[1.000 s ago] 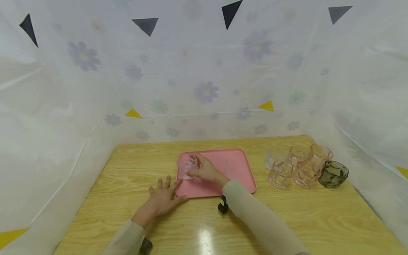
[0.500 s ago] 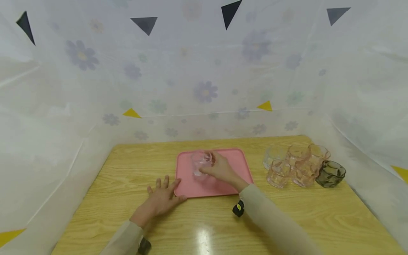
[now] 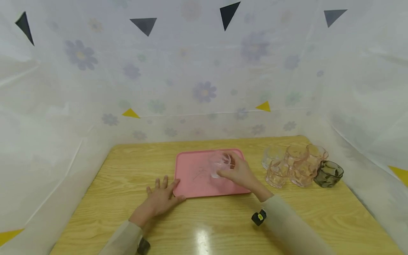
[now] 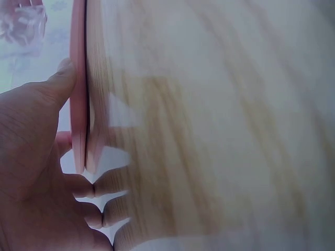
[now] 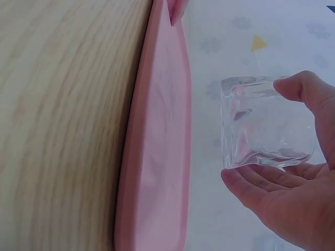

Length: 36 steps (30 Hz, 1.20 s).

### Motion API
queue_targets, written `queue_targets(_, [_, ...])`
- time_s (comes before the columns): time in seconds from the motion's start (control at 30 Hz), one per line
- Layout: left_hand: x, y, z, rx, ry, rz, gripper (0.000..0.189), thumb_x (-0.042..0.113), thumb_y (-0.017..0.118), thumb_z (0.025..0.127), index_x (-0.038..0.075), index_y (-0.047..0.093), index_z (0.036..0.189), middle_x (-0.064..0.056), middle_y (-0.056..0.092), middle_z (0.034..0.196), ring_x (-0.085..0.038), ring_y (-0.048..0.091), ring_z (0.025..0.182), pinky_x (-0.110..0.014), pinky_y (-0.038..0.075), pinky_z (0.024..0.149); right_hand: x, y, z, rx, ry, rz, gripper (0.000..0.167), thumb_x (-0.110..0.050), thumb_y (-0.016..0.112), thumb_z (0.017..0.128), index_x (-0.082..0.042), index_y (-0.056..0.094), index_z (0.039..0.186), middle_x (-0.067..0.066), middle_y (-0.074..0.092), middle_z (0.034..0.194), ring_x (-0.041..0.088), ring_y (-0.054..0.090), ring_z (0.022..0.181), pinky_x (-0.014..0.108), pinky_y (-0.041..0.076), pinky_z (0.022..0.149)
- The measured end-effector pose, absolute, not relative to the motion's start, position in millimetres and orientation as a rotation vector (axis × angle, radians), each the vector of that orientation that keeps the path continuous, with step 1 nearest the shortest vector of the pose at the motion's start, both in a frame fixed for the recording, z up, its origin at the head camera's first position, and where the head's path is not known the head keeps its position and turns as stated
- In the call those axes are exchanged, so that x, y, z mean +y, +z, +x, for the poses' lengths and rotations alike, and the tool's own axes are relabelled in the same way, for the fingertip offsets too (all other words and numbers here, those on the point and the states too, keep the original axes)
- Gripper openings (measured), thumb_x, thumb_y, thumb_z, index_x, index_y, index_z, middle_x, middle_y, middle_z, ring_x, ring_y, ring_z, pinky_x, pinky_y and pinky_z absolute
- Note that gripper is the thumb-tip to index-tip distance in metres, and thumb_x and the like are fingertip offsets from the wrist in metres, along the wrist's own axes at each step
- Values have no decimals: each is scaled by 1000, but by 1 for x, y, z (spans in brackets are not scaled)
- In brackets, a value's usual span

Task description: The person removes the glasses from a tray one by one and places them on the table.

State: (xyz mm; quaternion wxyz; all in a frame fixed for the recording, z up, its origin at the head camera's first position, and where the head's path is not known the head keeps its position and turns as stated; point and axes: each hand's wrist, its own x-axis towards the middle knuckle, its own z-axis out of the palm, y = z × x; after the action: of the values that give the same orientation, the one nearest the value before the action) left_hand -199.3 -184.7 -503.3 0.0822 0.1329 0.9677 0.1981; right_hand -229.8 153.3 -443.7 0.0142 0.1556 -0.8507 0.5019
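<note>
My right hand (image 3: 238, 173) grips a clear glass cup (image 3: 218, 163) over the right half of a pink tray (image 3: 191, 187). In the right wrist view, the thumb lies on one side of the cup (image 5: 269, 123) and the fingers on the other. A gap shows between the cup and the tray (image 5: 157, 151), so it is raised. My left hand (image 3: 160, 199) rests with spread fingers at the tray's near left corner. In the left wrist view, its thumb (image 4: 64, 78) touches the pink rim (image 4: 78, 104), while other fingertips lie on the table.
Right of the tray stand several glass cups close together: clear and pinkish ones (image 3: 277, 173) and a dark grey-green one (image 3: 329, 174) at the right end. White sheeting (image 3: 204, 71) with flowers walls the wooden table (image 3: 137, 159) at the back and sides.
My right hand has carried the clear cup rightward, from the tray's left end to its right half. The left hand has stayed at the corner.
</note>
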Motion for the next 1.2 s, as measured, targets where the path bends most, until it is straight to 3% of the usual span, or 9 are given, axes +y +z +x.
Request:
queue_targets(0.17, [-184,-496,-194,2883,612,417,85,74,53,98,21,40,164,-36,22,169,-70,12,151,-93,5,109,173,-450,-217,-2644,1563,488,72,-28,85,89,-13,51,151,21,58,151,37,62,131,56,52,109])
queue_targets(0.37, [-187,-515,-198,2923,651,457,90,84,45,94,28,39,164,-37,22,168,-73,13,149,-95,5,106,201,-457,-198,-2660,1516,455,76,-26,84,91,-6,47,154,24,59,149,43,60,133,57,54,107])
queue_targets(0.5, [-188,-515,-197,2935,648,458,89,83,47,95,27,41,164,-38,24,167,-73,15,148,-95,6,105,217,-459,-187,-2674,1461,457,77,-25,83,92,-3,45,155,25,58,150,46,60,133,58,54,105])
queue_targets(0.73, [-189,-518,-200,2926,637,458,88,82,48,94,30,39,164,-37,24,168,-74,13,148,-96,7,104,243,-462,-164,-2718,1346,370,79,-31,84,92,-3,46,155,22,59,150,43,60,135,56,53,107])
queue_targets(0.97, [-186,-508,-198,2904,637,440,87,77,52,96,23,41,164,-38,22,167,-72,12,149,-94,5,106,270,-463,-143,-2747,1290,252,81,-36,84,92,-6,44,156,21,58,152,41,60,136,54,53,106])
queue_targets(1.2, [-184,-492,-196,2883,590,429,87,74,51,98,21,38,165,-38,21,168,-71,12,151,-92,5,109,293,-465,-126,-2767,1216,154,82,-38,84,91,-6,45,157,21,58,152,44,59,135,26,57,101])
